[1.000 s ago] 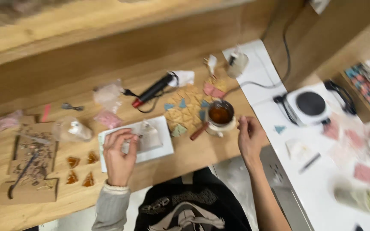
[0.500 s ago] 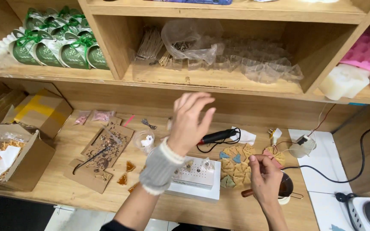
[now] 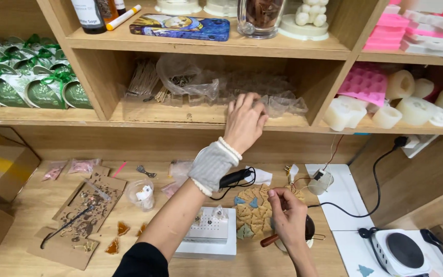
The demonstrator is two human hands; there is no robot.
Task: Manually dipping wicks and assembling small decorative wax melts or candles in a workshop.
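- My left hand [image 3: 244,122] has gone from hovering over the bench up into the middle shelf, fingers loosely spread on the crinkly clear plastic bags [image 3: 262,92], touching but not gripping yet.
- My right hand [image 3: 288,215] stays low by the small dark pot [image 3: 308,230], fingertips pinched; can't tell on what.

Wooden shelf [image 3: 201,115]: clear plastic bags [image 3: 232,84], stick bundle [image 3: 142,79]. Bench [image 3: 26,205]: cardboard [image 3: 85,202], white tray [image 3: 208,241].
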